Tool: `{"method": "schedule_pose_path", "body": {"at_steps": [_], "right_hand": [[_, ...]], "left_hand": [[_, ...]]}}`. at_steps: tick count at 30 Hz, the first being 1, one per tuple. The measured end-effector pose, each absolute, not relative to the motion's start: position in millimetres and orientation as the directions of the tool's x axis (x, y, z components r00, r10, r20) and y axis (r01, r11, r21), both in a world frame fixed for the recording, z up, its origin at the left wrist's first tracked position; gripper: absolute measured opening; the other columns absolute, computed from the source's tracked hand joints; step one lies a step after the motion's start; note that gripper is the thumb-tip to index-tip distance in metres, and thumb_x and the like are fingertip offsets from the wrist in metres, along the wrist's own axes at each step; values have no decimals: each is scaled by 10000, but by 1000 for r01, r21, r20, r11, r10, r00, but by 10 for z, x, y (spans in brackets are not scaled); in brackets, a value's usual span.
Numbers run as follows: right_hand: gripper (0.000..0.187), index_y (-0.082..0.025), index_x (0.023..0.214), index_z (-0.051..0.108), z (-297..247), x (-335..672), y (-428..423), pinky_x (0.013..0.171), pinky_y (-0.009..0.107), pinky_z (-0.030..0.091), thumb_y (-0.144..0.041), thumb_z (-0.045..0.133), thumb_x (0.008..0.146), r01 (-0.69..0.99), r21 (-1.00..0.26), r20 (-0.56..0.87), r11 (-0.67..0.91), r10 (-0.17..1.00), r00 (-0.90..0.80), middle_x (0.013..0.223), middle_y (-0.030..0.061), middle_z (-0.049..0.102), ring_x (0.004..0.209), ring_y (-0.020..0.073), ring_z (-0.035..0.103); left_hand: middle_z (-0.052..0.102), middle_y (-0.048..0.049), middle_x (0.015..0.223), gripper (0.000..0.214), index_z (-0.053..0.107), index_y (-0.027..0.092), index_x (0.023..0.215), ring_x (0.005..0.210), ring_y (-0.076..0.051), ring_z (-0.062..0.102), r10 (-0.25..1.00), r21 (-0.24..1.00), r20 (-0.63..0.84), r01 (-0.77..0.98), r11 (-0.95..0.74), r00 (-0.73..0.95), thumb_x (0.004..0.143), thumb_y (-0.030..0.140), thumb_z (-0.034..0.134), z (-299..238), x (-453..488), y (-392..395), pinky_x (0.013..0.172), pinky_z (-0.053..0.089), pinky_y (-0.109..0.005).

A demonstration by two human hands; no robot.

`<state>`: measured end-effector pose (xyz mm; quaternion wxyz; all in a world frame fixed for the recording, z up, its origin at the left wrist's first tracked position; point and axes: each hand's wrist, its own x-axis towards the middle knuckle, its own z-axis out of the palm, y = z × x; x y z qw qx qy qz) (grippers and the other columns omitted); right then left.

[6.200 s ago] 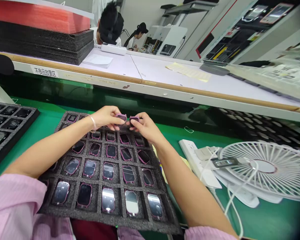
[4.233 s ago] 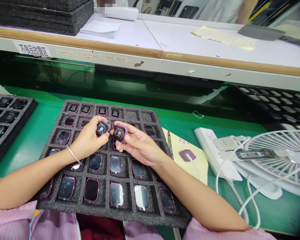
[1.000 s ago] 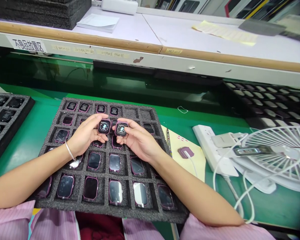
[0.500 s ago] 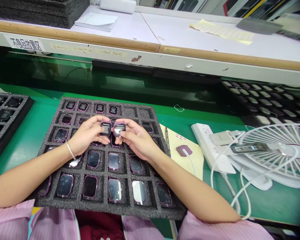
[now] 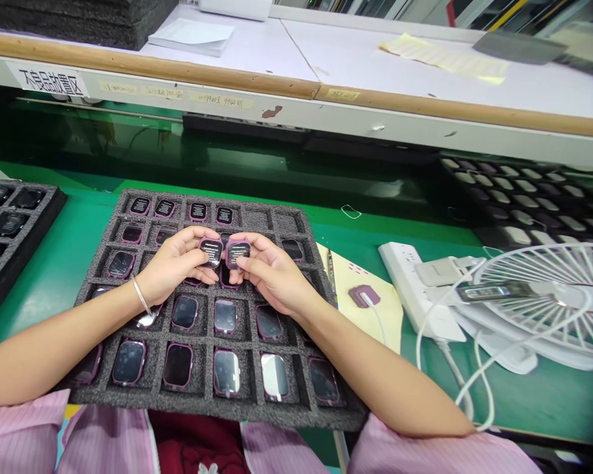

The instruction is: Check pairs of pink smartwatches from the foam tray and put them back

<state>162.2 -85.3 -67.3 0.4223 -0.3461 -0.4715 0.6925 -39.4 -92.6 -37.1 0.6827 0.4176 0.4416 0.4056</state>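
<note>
Above the tray point(image 5: 217, 409), a little behind its middle, the left hand point(image 5: 182, 260) and the right hand point(image 5: 269, 270) hold one watch each. The fingers of the left hand pinch the left watch point(image 5: 211, 251) by its sides, with the thumb at its lower part. The fingers of the right hand pinch the right watch point(image 5: 238, 253) in a similar manner. Both watches are just beside each other, with the screens turned up to the person; the screens show lines of white text, which are too small for reading. On the left wrist there is a bracelet point(image 5: 141, 296).

In the back row of the tray, four watches also show white text. The watches in its front row have dark or shining screens.

To the left of the tray, a second tray point(image 5: 44, 220) lies on the desk point(image 5: 514, 408). Just to the right of the tray is a yellow paper point(image 5: 346, 322), which carries a pen point(image 5: 331, 270) and a purple piece point(image 5: 363, 295) with a white cable. Farther right from the tray are a power strip point(image 5: 395, 276) and a fan point(image 5: 583, 283). Behind the tray, and higher, runs a shelf point(image 5: 277, 59) with a notepad point(image 5: 192, 34).
</note>
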Motion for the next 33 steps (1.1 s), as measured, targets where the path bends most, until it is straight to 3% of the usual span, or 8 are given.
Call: {"method": "schedule_pose_path", "body": {"at_steps": [20,23,27,33], "right_hand": [[508,-239,1170,594,-678,1618,-869,626,264,504,-135,788,713,-253,-954,-50,-161,918,-394,899,-26,651,649,119,590],[458,-224,1135,602,-681,1602,-866,581,242,474,-182,820,735,-259,-950,-67,-177,921,-383,921,-10,677,611,100,558],[369,-202,1094,626,-674,1592,-861,532,240,439,-380,809,828,-270,-934,-124,-233,922,-367,845,-4,677,561,105,567],[407,-208,1086,629,-671,1606,-863,529,247,456,-346,860,781,-272,-937,-105,-219,920,-377,834,-19,662,562,106,564]], "left_hand": [[713,22,893,418,626,170,1060,584,-118,734,938,944,-201,-202,263,281,662,52,676,-415,-392,-912,601,637,-226],[717,10,874,371,628,166,1068,576,-115,728,937,944,-201,-200,264,286,714,85,704,-434,-387,-914,592,632,-221],[690,4,841,199,653,161,1045,555,-139,730,925,924,-253,-214,318,282,862,236,659,-410,-389,-921,557,633,-249],[670,23,794,196,667,165,1011,544,-152,732,920,910,-275,-232,343,279,819,156,628,-353,-378,-927,556,634,-255]]}}
